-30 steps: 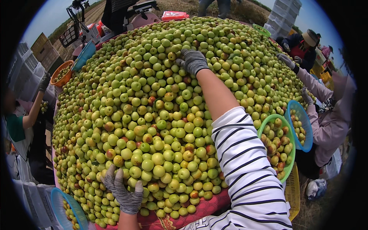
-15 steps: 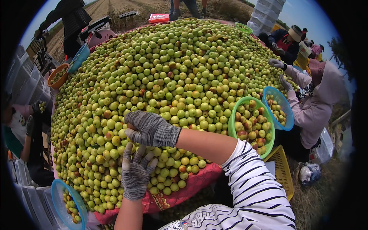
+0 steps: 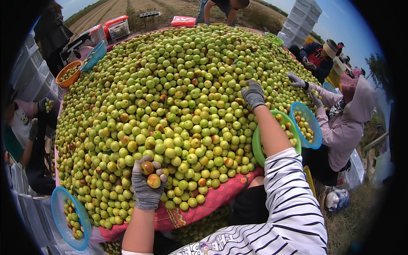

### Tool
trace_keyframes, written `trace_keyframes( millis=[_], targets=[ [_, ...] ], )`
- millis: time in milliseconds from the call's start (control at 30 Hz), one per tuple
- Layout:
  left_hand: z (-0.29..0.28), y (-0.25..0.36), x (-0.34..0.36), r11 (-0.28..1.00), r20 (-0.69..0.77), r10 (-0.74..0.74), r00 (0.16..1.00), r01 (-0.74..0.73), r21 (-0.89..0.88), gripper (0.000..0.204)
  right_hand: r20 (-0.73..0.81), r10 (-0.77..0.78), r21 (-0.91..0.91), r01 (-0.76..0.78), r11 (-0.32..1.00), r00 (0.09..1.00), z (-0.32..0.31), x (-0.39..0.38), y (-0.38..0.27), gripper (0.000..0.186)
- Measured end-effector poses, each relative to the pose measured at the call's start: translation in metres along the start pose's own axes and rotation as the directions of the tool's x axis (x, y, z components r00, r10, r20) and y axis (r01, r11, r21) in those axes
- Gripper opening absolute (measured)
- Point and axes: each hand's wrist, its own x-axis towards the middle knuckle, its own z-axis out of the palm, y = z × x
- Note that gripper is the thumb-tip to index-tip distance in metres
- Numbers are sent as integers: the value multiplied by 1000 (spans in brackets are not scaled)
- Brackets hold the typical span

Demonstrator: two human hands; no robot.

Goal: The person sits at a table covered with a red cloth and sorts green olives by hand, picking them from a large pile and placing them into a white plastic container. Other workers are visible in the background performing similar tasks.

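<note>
A large heap of green fruit that looks like jujubes [image 3: 178, 97], some patched red-brown, covers the table. Near its front edge my left hand [image 3: 148, 187], in a grey glove, is palm up with the fingers curled round two brownish jujubes [image 3: 151, 173]. My right hand [image 3: 254, 94], gloved too, is stretched out to the right part of the heap. Its back faces up, and its fingers are slightly apart on the fruit with nothing seen in them. Under my right forearm is a green basket [image 3: 256, 146] of redder jujubes, partly hidden by the arm.
A blue basket [image 3: 319, 142] stands beside the green one, and another blue basket [image 3: 87, 221] is at the near left. An orange basket [image 3: 59, 80] sits at the far left. A person in a pink hood [image 3: 361, 97] reaches into the heap from the right. Other people are around the table.
My right hand has left my left hand and moved far and right over the heap. The left hand has turned palm up, showing two brownish jujubes. The person at the back now bends down.
</note>
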Motion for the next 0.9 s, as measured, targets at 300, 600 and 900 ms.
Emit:
trace_keyframes(
  millis=[300,600,900],
  targets=[
    [-18,-2,8,996,66,17,998,-22,83,42,136,59,-207,-30,978,989,18,77,30,75],
    [2,-3,-3,991,-27,-22,999,25,129,38,632,-384,105,416,903,673,1,-72,-33,37],
    [-10,-16,-7,954,55,-125,991,105,281,29,607,-414,-99,581,808,678,7,-169,-63,43]
  ],
)
